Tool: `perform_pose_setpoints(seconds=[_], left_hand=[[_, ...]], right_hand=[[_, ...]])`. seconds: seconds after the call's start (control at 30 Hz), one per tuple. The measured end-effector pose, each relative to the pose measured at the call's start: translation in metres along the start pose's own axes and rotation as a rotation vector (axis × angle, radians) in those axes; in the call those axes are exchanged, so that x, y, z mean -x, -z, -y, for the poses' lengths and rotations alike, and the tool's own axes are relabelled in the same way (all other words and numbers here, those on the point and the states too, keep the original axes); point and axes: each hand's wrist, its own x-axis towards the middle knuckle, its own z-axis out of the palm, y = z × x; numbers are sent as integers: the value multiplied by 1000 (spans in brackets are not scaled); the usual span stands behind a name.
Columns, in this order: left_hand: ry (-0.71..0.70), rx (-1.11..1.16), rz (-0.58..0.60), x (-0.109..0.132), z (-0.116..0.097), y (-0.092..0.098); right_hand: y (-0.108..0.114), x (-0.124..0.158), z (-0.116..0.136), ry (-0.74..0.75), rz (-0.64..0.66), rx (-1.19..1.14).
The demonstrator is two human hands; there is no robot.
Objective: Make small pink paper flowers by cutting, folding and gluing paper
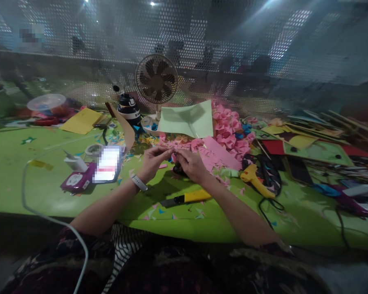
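My left hand (153,162) and my right hand (192,164) meet fingertip to fingertip above the green table (110,208). Both are closed in a pinch. Whatever lies between the fingers is too small to name. A small dark object (178,169) shows just below my right hand. Behind the fingers spread pink paper pieces (221,153), with a heap of folded pink paper shapes (230,122) further back. Nearer to me, a box cutter with a yellow handle (198,196) lies with its blade pointing left, partly under my right forearm.
A lit phone (107,164) leans by a purple power strip (76,179) on the left; a white cable (33,208) trails there. A yellow glue gun (256,181) lies right. Behind stand a fan (157,79), a dark bottle (129,109) and a pale green sheet (187,118).
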Motion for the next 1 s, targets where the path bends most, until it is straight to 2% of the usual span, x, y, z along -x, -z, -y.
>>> perform_pose_setpoints(seconds=[0.13,0.33,0.57,1.0], left_hand=[[-2,-19,15,1,1,1],[32,-3,29,1,1,1],[-12,1,11,1,0,0],[-16,-15,49,1,5,3]], right_hand=[[0,-1,-2,-2,-12,-26],[4,-2,1,12,37,-74],[0,0,1,48,-34,16],[-2,-2,-6,80,-44,-60]])
